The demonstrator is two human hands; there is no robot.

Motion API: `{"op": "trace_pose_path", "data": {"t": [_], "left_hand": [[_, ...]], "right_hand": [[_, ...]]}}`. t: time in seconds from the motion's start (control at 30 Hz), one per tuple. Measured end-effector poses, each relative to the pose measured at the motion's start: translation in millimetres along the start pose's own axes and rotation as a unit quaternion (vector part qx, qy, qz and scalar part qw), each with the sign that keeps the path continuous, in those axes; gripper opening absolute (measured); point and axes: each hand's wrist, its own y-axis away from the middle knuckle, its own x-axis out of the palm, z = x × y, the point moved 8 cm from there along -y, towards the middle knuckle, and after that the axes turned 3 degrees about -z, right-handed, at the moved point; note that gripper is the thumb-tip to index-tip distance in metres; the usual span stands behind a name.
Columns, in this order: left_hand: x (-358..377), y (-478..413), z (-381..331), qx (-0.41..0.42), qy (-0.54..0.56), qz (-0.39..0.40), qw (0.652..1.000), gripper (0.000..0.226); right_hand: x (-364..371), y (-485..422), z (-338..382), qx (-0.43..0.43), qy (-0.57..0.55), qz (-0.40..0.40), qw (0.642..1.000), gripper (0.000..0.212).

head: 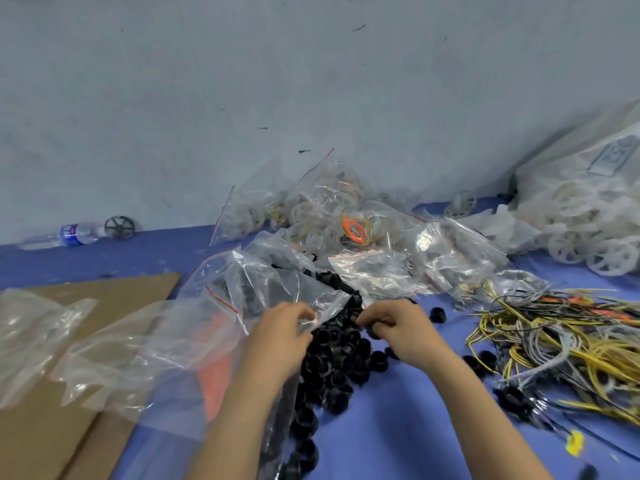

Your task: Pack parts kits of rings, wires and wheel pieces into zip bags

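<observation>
So at that point I was partway into the batch, nowhere near finished. My left grip (pixel 280 327) was pinching the mouth edge of a clear zip bag (pixel 277 289), holding it just over the ring pile (pixel 332 362), which sprawled across the blue surface (pixel 398 434) right in front of me. My right grip (pixel 398 327) was curled down at the top of that pile, fingers closed on what looked like a single black ring (pixel 375 331). It was a bit blurry there, so I couldn't swear it was only one. I couldn't tell whether the bag had anything in it.

The done part, as far as I could judge, was a heap of filled kit bags (pixel 346 220) stacked against the wall, with white wheels and orange and yellow wire showing through the plastic. So a fair number of kits looked packed already.

There was plenty left. The ring pile was big, with a few strays rolled off to the right of it. The wires (pixel 554 330) lay in a tangled yellow and grey mess on my right, and loose white wheel pieces (pixel 588 244) spilled out of a big sack (pixel 588 168) in the far right corner. Spare empty bags (pixel 38 330) sat on the cardboard (pixel 114 289) to my left.

For this kit, my guess was rings first, with wires and wheels to follow.
</observation>
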Motion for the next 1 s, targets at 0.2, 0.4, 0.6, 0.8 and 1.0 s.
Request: {"op": "trace_pose_path", "data": {"t": [0.2,0.4,0.6,0.8,1.0], "left_hand": [[-31,-1,7,-0.037,0.116,-0.080,0.989,0.024],[-33,4,-10,-0.035,0.263,-0.050,0.963,0.024],[-38,12,-30,-0.009,0.326,-0.039,0.945,0.017],[-54,21,-43,0.024,0.348,-0.046,0.936,0.018],[-72,31,-64,0.123,0.282,-0.049,0.950,0.020]], "right_hand": [[-52,13,15,-0.029,-0.266,-0.099,0.958,0.028],[-73,30,56,-0.082,-0.335,-0.068,0.936,0.018],[-73,53,109,-0.175,-0.266,-0.009,0.948,0.015],[-58,56,119,-0.157,-0.178,-0.004,0.971,0.008],[-56,59,123,-0.145,0.007,0.001,0.989,0.007]]}}
